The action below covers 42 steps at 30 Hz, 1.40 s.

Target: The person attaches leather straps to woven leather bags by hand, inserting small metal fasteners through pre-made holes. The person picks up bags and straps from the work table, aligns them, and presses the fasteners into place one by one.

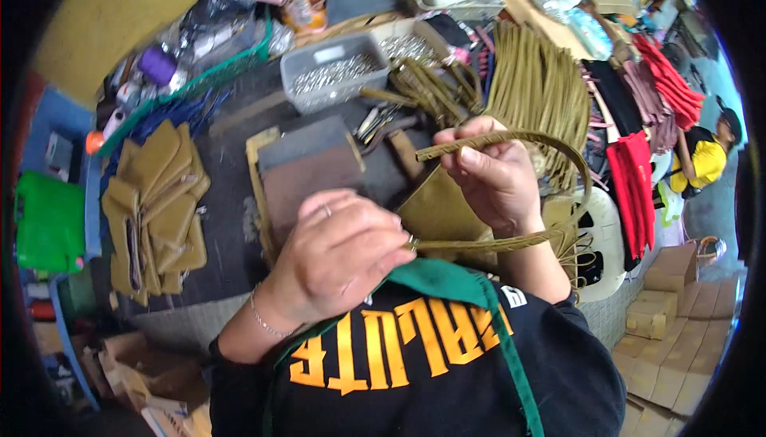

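My left hand (339, 257) is closed around one end of a long olive-green strap (558, 146), close to my chest, with a small metal piece at its fingertips. My right hand (487, 170) pinches the other end of the same strap, which loops out to the right and back. Between the hands sits an olive-green bag piece (435, 213). A dark block on a wooden board (307, 166) lies on the table just beyond my left hand.
A pile of olive-green pouches (155, 205) lies at the left. A clear box of metal rivets (335, 70) stands behind the block. Bundles of olive straps (535, 78) and red straps (634, 181) lie to the right. Cardboard boxes (678, 301) sit on the floor.
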{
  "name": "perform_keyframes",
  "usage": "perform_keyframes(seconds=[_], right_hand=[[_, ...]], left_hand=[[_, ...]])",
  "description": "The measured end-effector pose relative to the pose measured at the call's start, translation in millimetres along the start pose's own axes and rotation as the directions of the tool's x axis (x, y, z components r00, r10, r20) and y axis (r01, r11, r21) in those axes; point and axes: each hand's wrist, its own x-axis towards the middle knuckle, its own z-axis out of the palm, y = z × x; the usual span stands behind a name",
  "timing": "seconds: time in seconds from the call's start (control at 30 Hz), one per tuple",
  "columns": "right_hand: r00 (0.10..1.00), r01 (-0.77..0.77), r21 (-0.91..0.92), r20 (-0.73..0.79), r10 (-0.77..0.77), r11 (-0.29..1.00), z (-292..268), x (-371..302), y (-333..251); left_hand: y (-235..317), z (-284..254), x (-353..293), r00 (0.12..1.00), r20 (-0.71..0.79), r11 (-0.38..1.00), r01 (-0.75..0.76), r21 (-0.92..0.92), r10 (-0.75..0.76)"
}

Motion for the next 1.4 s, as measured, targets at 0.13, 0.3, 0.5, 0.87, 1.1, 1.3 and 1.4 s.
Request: perform_keyframes(seconds=[0.13, 0.3, 0.5, 0.87, 1.1, 1.3, 1.4], right_hand=[[0.998, -0.056, -0.003, 0.008, 0.056, 0.998, 14, -17, 16], [0.997, 0.044, -0.154, 0.07, -0.034, 0.987, 25, -30, 22], [0.993, 0.111, -0.25, 0.061, -0.099, 0.962, 27, -36, 30], [0.972, 0.202, -0.352, 0.183, -0.144, 0.914, 31, -36, 27], [0.932, 0.303, -0.512, 0.337, -0.136, 0.804, 26, -32, 20], [0.968, 0.15, -0.317, 0.24, -0.073, 0.937, 29, -35, 28], [0.975, 0.121, -0.282, 0.215, -0.06, 0.952, 30, -36, 35]], left_hand=[[1, 0, -4, 0.999, -0.006, 0.982, 0.042, 0.185, -0.041], [1, 3, -10, 1.0, -0.012, 0.934, 0.0, 0.358, 0.004], [5, 2, -13, 1.0, -0.024, 0.908, 0.007, 0.418, 0.004], [7, -2, -13, 0.996, -0.079, 0.911, 0.058, 0.409, -0.028], [2, 0, -16, 0.998, -0.015, 0.93, 0.06, 0.362, -0.059], [-5, 4, -13, 0.996, -0.012, 0.965, 0.091, 0.247, -0.091], [-4, 6, -13, 0.994, -0.014, 0.969, 0.106, 0.222, -0.106]])
